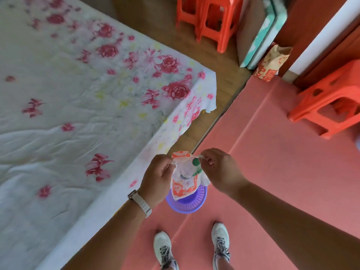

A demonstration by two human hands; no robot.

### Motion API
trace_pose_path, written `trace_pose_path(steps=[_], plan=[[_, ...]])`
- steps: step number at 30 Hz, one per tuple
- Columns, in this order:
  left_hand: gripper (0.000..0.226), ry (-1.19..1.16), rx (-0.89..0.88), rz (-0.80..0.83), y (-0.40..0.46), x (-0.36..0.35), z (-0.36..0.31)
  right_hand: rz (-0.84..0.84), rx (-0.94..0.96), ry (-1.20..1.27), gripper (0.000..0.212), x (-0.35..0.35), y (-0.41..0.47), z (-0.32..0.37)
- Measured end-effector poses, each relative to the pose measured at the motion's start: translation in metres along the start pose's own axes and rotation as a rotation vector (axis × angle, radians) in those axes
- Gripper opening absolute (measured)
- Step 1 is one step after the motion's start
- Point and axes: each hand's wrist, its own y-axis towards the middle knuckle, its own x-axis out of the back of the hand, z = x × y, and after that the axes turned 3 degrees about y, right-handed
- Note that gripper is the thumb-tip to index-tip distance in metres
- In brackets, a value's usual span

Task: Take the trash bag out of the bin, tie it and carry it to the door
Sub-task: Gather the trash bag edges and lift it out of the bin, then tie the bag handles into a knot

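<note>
The trash bag [184,178] is hanging just above the bin [188,201], mouth up, its long axis running vertical. It is looking thin, soft and light; the top corners seem best for gripping. The left hand [156,179] and right hand [222,169] are each pinching one.

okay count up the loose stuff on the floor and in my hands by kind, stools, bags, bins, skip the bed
Red stools: 3
Bags: 2, trash bag held by left hand and right hand, paper bag by the wall
Purple bin: 1
Total: 6
</note>
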Motion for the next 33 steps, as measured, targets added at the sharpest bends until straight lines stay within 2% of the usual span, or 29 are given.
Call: trace_pose_path(steps=[4,12,15,18,22,27,30,33], plan=[[0.011,-0.115,-0.067,-0.055,0.002,0.052,-0.067,-0.089,0.058,0.038,0.009,0.061,0.000,0.066],[0.017,-0.282,-0.190,-0.094,0.013,0.161,-0.199,-0.302,0.190,0.128,0.025,0.176,0.001,0.193],[0.020,-0.383,-0.224,-0.120,0.008,0.192,-0.247,-0.373,0.222,0.157,0.022,0.211,-0.001,0.231],[0.028,-0.481,-0.245,-0.144,-0.001,0.215,-0.293,-0.369,0.278,0.151,0.022,0.239,-0.004,0.264],[0.026,-0.605,-0.257,-0.185,-0.009,0.228,-0.345,-0.372,0.350,0.091,0.021,0.266,-0.008,0.306],[0.027,-0.782,-0.331,-0.086,-0.026,0.237,-0.389,-0.358,0.434,0.028,0.027,0.294,-0.011,0.356],[0.021,-0.753,-0.358,-0.101,-0.029,0.241,-0.397,-0.324,0.432,0.024,0.014,0.308,-0.009,0.376],[0.015,-0.546,-0.378,-0.170,-0.027,0.240,-0.400,-0.301,0.427,0.036,0.009,0.317,-0.007,0.387]])
